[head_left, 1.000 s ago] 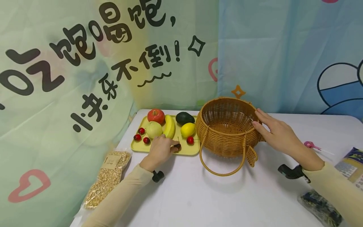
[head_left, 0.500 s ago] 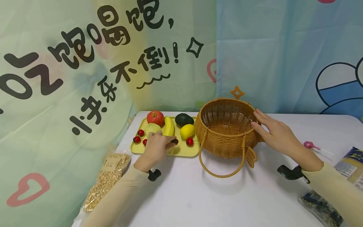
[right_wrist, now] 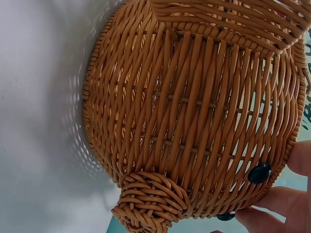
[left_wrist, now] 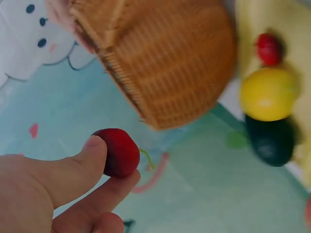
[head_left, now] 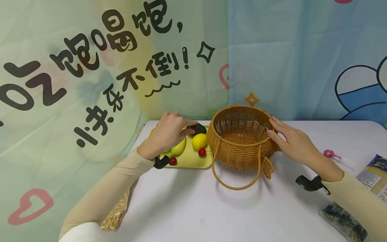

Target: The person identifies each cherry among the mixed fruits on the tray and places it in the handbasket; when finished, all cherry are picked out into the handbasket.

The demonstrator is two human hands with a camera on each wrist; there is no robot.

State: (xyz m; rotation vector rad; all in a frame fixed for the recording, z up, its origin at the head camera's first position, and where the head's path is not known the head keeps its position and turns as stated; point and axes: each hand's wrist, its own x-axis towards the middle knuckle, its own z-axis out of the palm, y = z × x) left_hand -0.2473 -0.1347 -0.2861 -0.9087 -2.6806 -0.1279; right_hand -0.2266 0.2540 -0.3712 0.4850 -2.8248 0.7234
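My left hand (head_left: 170,132) is raised over the yellow tray (head_left: 193,163) and pinches a dark red cherry (left_wrist: 119,153) between thumb and fingertip, its green stem pointing away. On the tray lie a lemon (head_left: 199,142), a dark avocado (head_left: 201,129) and cherries, one of them a red cherry (head_left: 202,152) near the lemon. The hand and forearm cover much of the other fruit. Right of the tray stands a brown wicker basket (head_left: 239,158); nothing shows inside it. With fairly straight fingers, my right hand (head_left: 297,144) rests on the basket's right rim.
A bag of corn kernels (head_left: 116,213) lies partly under the left forearm. To the right are a pink lollipop (head_left: 329,153), a printed packet (head_left: 373,176) and a clear bag of dark contents (head_left: 343,218). The basket's handle (head_left: 239,188) hangs forward. Printed cloth hangs behind the table.
My left hand has lifted the cherry off the tray's front part and risen up and back with it. The right hand stays on the basket rim.
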